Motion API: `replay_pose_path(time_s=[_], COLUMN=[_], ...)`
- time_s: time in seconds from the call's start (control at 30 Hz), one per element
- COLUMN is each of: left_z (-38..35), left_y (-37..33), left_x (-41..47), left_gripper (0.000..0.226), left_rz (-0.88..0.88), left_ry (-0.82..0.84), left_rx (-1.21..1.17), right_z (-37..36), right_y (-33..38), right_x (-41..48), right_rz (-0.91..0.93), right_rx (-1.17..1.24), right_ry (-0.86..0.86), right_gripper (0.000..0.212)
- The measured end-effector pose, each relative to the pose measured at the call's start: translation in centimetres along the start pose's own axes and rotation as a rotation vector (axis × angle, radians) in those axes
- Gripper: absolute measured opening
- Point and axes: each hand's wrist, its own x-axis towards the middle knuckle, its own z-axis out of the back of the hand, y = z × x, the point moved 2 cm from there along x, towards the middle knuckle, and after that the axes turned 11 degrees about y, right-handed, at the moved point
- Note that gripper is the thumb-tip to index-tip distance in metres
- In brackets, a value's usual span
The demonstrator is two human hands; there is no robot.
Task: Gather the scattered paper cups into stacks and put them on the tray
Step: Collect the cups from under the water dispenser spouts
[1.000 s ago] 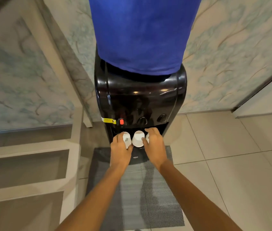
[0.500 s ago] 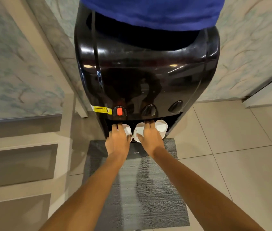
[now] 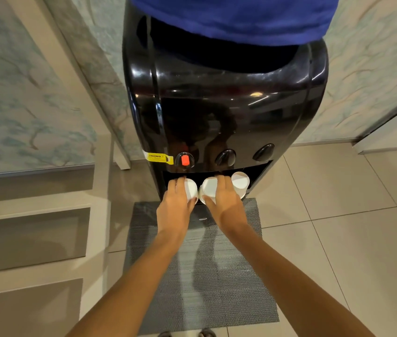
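Three white paper cups stand upside down in the recess under the taps of a black water dispenser (image 3: pixel 226 98). My left hand (image 3: pixel 175 205) wraps around the left cup (image 3: pixel 190 188). My right hand (image 3: pixel 224 203) grips the middle cup (image 3: pixel 208 187), fingers over its top and thumb at its front. The right cup (image 3: pixel 240 182) stands free beside my right hand, untouched. The tray is hidden under the cups and hands.
A grey mat (image 3: pixel 199 271) lies on the tiled floor in front of the dispenser. A blue bottle (image 3: pixel 236 15) sits on top of it. Stepped ledges (image 3: pixel 32 210) run along the left; a marbled wall stands behind. My sandalled toes (image 3: pixel 185 333) show at the bottom edge.
The camera has come closer to the dispenser. My right hand left the right cup and now grips the middle one; the right cup stands uncovered. My left hand stays on the left cup.
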Motion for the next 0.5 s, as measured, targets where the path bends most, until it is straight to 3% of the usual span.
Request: replay_pose_path(time_s=[0.3, 0.5], left_z=[4.5, 10.9], left_y=[-0.9, -2.1], left_x=[-5.9, -11.3], left_gripper=[0.058, 0.054], left_rz=[-0.072, -0.105], left_ry=[-0.083, -0.286], left_rx=[-0.116, -0.315], right_z=[3.4, 8.4], right_y=[2.8, 6.4], right_x=[-6.5, -11.2], right_rz=[0.030, 0.053], right_rx=[0.199, 0.246], right_ry=[-0.144, -0.254], right_gripper=[0.052, 0.058])
